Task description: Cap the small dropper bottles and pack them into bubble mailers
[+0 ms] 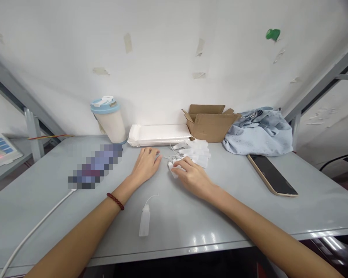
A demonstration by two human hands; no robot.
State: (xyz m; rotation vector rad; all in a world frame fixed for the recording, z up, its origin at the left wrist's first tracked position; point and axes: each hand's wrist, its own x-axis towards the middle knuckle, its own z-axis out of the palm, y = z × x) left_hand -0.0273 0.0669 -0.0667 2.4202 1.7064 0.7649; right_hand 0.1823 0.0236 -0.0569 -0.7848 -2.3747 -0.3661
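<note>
Two hands show, a left hand [146,164] and a right hand [194,178], over one grey table [208,220]. One lone bottle [144,224] lies nearer than the left fingers; at and beyond the right fingertips is one heap of bottles [201,148], overlapping too much to count exactly. Farther past the fingers are one cup [111,123], one white stack [162,133], one cardboard box [211,127] and one bunched cloth [258,135]. One phone [272,175] lies right of the right fingers, one pixelated object [97,166] left of the left ones.
</note>
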